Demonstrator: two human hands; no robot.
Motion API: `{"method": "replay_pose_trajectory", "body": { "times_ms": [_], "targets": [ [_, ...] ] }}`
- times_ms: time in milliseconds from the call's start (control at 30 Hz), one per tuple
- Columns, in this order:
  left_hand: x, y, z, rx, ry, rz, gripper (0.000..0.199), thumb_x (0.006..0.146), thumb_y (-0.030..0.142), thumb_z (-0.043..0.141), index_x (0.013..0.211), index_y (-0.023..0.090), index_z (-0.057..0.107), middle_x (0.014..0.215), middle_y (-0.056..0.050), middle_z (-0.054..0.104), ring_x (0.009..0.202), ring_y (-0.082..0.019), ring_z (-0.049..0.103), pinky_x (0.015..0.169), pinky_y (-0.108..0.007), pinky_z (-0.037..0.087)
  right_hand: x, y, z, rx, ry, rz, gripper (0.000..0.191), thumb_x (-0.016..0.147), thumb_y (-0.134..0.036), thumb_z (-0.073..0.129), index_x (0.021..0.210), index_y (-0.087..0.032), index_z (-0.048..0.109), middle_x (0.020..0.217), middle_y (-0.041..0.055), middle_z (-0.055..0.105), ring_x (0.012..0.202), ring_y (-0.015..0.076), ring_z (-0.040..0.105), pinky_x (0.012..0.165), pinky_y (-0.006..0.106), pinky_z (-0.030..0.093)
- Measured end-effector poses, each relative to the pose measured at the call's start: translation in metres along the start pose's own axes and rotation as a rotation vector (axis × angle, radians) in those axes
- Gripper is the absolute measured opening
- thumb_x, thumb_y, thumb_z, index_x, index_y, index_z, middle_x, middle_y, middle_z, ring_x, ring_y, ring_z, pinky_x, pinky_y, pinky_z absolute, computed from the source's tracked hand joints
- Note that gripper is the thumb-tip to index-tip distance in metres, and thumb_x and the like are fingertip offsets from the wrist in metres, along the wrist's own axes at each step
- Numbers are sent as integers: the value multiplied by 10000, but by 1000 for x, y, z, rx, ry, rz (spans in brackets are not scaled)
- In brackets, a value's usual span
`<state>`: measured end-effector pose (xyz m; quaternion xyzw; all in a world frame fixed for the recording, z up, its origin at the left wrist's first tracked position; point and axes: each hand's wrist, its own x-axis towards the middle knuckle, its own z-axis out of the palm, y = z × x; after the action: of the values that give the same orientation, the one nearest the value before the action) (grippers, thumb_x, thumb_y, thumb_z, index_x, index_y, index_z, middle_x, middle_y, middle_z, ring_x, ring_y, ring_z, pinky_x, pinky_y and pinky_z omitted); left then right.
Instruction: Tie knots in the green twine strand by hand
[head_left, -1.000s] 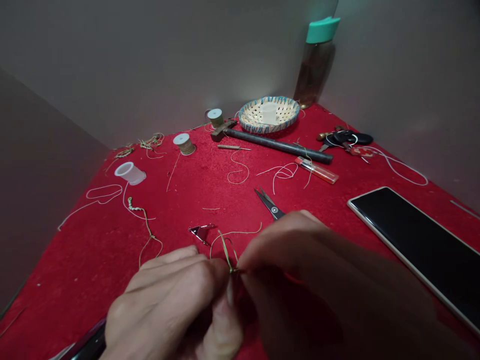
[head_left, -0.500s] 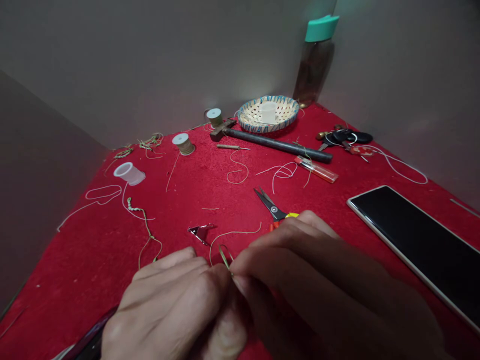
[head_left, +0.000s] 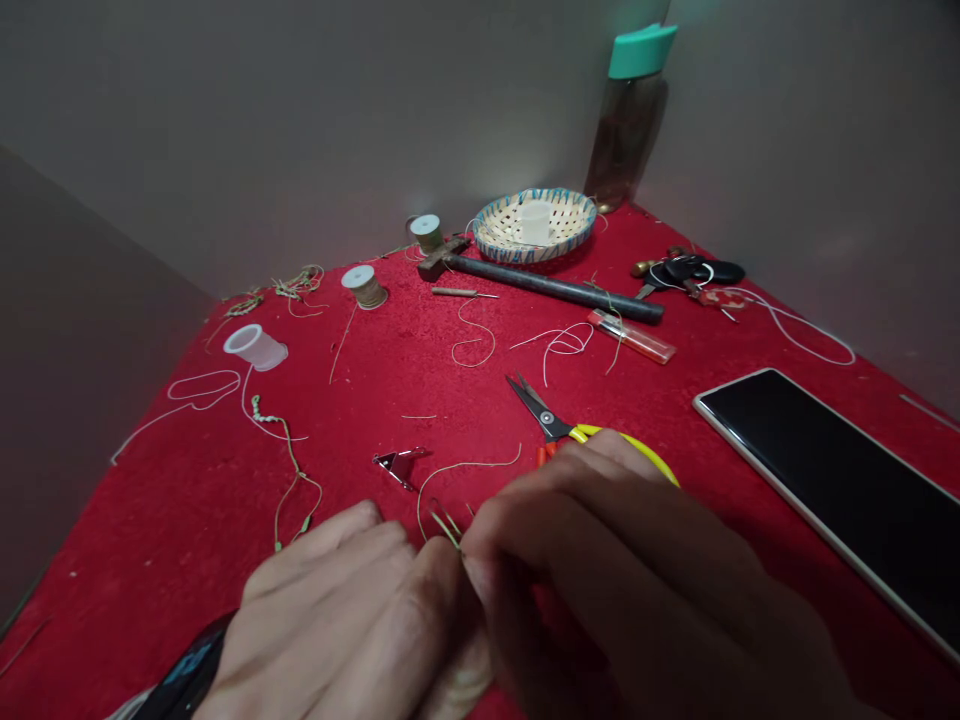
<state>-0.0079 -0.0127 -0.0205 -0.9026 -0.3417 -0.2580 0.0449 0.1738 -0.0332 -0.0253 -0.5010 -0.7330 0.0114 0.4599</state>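
Close together at the front of the red surface (head_left: 360, 400), both my hands pinch a thin green cord (head_left: 448, 527). A small loop of it sticks up between the fingertips, and one loose end curves away over the surface. My left hand (head_left: 367, 610) is closed, its fingers curled in. My right hand (head_left: 592, 540) is closed too, thumb and forefinger pressed on the cord. Just beyond the right knuckles lie scissors (head_left: 551, 420) with yellow and red handles, partly hidden. A small metal clip (head_left: 401, 465) lies ahead of my left hand. Left of it is a knotted green cord (head_left: 289, 455).
A phone (head_left: 832, 480) lies at right. Farther back are a hammer (head_left: 555, 283), an awl (head_left: 465, 292), a red lighter-like piece (head_left: 634, 338), keys (head_left: 686, 272), a woven basket (head_left: 495, 240), thread spools (head_left: 365, 287) and a white plastic spool (head_left: 256, 347). A bottle (head_left: 630, 130) stands in the corner.
My right hand has shifted slightly down, uncovering more of the yellow scissor handle. The small cord loop between my fingertips looks lower. My left hand has turned slightly.
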Motion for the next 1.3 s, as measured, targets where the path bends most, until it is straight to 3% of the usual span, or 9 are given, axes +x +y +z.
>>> {"method": "replay_pose_trajectory", "body": {
  "times_ms": [100, 133, 333, 533, 767, 900, 1033, 1167, 1300],
  "targets": [
    [7, -3, -4, -56, -95, 144, 153, 891, 285, 595, 745, 256, 562, 471, 131, 483, 309, -73, 408, 617, -179, 506, 5, 0, -1, 160, -92, 150, 168, 851, -139, 595, 706, -224, 597, 640, -79, 660, 577, 98, 629, 591, 242, 507],
    [9, -2, -5, 11, -76, -31, 232, 933, 226, 510, 703, 239, 535, 475, 94, 449, 347, -97, 408, 652, -211, 514, 7, -1, -2, 229, -133, 233, 139, 804, -113, 608, 731, -232, 611, 664, -96, 683, 595, 84, 648, 606, 212, 513],
    [25, 9, -5, -268, -21, -43, 297, 885, 59, 519, 633, 207, 464, 485, 67, 513, 387, -55, 472, 493, -151, 464, 12, -2, -8, 534, -170, 567, 183, 701, -90, 618, 702, -272, 636, 634, -153, 712, 542, 29, 668, 484, 56, 470],
    [24, 14, 0, -295, 149, -259, 158, 885, 122, 525, 810, 204, 637, 621, 37, 655, 457, -79, 588, 476, -171, 499, 13, 2, -9, 452, -175, 517, 209, 710, -56, 586, 716, -258, 642, 617, -138, 693, 513, 35, 641, 481, 108, 459],
    [23, 9, -4, -219, -39, -66, 243, 915, 71, 465, 753, 243, 523, 619, 70, 641, 528, -87, 613, 607, -186, 517, 7, 1, -7, 351, -135, 416, 176, 740, -77, 605, 756, -252, 622, 686, -120, 700, 618, 68, 666, 678, 191, 527],
    [20, 7, -5, -123, -117, -33, 284, 960, 144, 434, 696, 244, 456, 554, 81, 580, 425, -80, 541, 604, -212, 513, 2, 2, -7, 351, -164, 378, 146, 786, -105, 606, 789, -250, 619, 710, -108, 697, 669, 79, 669, 762, 204, 533],
    [20, 6, -5, -132, -85, 22, 285, 958, 133, 443, 689, 224, 430, 526, 85, 492, 409, -61, 483, 505, -205, 442, 2, 3, -4, 350, -181, 376, 154, 778, -88, 600, 773, -241, 619, 704, -107, 691, 672, 72, 658, 740, 194, 521],
    [19, 5, -5, -139, -80, -55, 303, 911, 56, 442, 650, 209, 446, 497, 77, 394, 391, -60, 385, 512, -181, 435, 4, 4, -3, 351, -185, 436, 190, 726, -72, 620, 770, -257, 627, 712, -130, 696, 644, 56, 648, 629, 174, 489],
    [19, 2, -5, -189, -40, -36, 248, 882, 58, 478, 694, 220, 472, 547, 50, 530, 466, -90, 518, 534, -207, 451, 6, 3, -6, 384, -184, 474, 190, 697, -73, 625, 738, -259, 620, 674, -134, 686, 602, 56, 636, 573, 174, 469]
  ]
}}
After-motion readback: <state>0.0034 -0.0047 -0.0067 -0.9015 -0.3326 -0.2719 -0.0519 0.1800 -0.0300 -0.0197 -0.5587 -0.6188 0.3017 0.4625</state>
